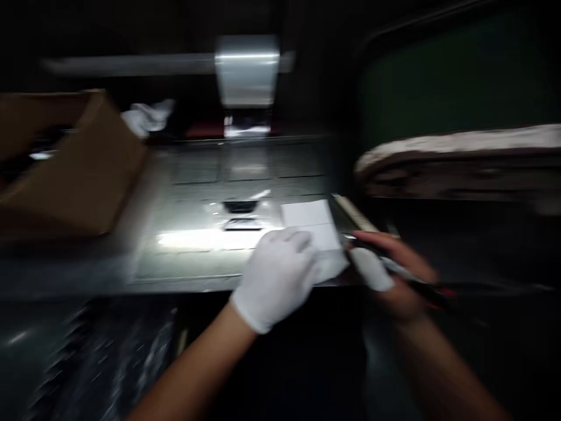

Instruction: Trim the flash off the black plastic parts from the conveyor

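Observation:
My left hand (pixel 278 272), in a white glove, is closed with curled fingers at the left edge of a folded white sheet (pixel 312 217), paper or cloth. The sheet lies at the front edge of a shiny work mat (pixel 193 210). To its right my right hand (pixel 397 272), bare apart from a white cover on the thumb, is closed around a slim dark tool (pixel 401 270) with a red part at its rear. Blur hides whether this is a knife or a pen. Two small dark pieces (pixel 241 207) lie on the mat beyond my left hand.
An open cardboard box (pixel 83 169) with dark items inside stands at left. Behind it is a crumpled white cloth (pixel 151 116). A pale strip (pixel 355 213) lies beyond my right hand. Plastic-wrapped dark goods (pixel 114 356) sit below the table edge. A pale-edged ledge (pixel 464 143) juts in at right.

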The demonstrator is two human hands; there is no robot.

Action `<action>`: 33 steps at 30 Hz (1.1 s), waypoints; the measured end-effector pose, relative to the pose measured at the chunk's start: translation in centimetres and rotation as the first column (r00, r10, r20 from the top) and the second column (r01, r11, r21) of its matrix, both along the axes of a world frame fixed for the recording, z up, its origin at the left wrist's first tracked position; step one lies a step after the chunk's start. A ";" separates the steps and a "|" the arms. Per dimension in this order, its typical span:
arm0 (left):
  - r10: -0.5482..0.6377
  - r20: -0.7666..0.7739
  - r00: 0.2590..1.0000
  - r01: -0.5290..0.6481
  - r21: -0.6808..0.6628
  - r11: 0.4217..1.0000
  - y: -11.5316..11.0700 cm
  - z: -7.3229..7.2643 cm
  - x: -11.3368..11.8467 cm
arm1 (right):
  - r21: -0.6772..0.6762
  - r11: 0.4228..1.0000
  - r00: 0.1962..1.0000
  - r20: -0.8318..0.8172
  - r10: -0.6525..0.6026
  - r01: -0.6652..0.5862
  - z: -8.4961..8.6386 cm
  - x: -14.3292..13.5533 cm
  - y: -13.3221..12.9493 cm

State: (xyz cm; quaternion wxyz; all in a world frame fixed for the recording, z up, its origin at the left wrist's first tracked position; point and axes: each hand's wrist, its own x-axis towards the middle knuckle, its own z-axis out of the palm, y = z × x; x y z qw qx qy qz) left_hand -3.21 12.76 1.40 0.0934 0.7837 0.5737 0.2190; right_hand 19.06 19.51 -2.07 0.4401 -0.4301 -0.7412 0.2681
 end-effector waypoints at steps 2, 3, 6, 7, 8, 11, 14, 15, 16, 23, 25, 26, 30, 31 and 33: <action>0.013 -0.011 1.000 -0.013 -0.040 0.999 0.3 -0.2 0.0 | -0.085 0.993 0.997 0.014 0.080 -0.078 0.5 0.0 0.4; 0.004 -0.024 1.000 -0.005 -0.049 0.999 0.5 -0.4 -0.1 | -0.125 0.987 0.994 0.024 0.107 -0.103 0.8 0.0 0.7; -0.026 -0.074 0.997 0.023 -0.046 0.999 0.8 -0.7 -0.1 | -0.203 0.957 0.977 0.019 0.215 -0.206 1.7 0.2 1.5; -0.032 -0.088 0.996 0.028 -0.044 0.999 0.8 -0.7 0.0 | -0.193 0.950 0.968 0.012 0.251 -0.244 1.9 0.3 1.6; -0.033 -0.101 0.994 0.028 -0.047 0.999 0.7 -0.6 0.1 | -0.164 0.947 0.960 0.012 0.280 -0.275 1.9 0.3 1.7; -0.028 -0.123 0.992 0.021 -0.057 0.998 0.7 -0.5 0.2 | -0.073 0.936 0.939 0.004 0.345 -0.344 1.3 0.2 1.5; -0.035 -0.119 0.992 0.027 -0.063 0.998 0.7 -0.6 0.2 | -0.014 0.922 0.922 -0.013 0.386 -0.387 0.7 0.0 1.4; -0.040 -0.118 0.992 0.032 -0.064 0.997 0.7 -0.6 0.2 | 0.002 0.917 0.917 -0.015 0.398 -0.398 0.6 -0.1 1.3; -0.044 -0.121 0.992 0.036 -0.067 0.997 0.7 -0.6 0.1 | 0.016 0.914 0.914 -0.015 0.406 -0.406 0.6 -0.1 1.3; -0.050 -0.163 0.985 0.037 -0.085 0.996 0.7 -0.5 0.2 | 0.018 0.910 0.909 0.039 0.414 -0.415 0.9 -0.3 1.2; -0.052 -0.165 0.985 0.038 -0.085 0.996 0.8 -0.4 0.3 | 0.017 0.912 0.912 0.056 0.407 -0.409 0.9 -0.3 1.2; -0.052 -0.167 0.985 0.038 -0.085 0.996 0.8 -0.4 0.3 | 0.020 0.914 0.913 0.062 0.402 -0.404 0.9 -0.3 1.2; -0.043 -0.169 0.985 0.030 -0.082 0.996 0.8 -0.4 0.3 | 0.021 0.918 0.917 0.065 0.394 -0.396 0.8 -0.3 1.2; -0.034 -0.167 0.985 0.022 -0.075 0.997 0.8 -0.5 0.3 | 0.019 0.918 0.917 0.063 0.394 -0.396 0.8 -0.3 1.2; -0.017 -0.169 0.986 0.007 -0.063 0.998 0.8 -0.6 0.3 | 0.014 0.917 0.916 0.061 0.396 -0.398 0.8 -0.2 1.2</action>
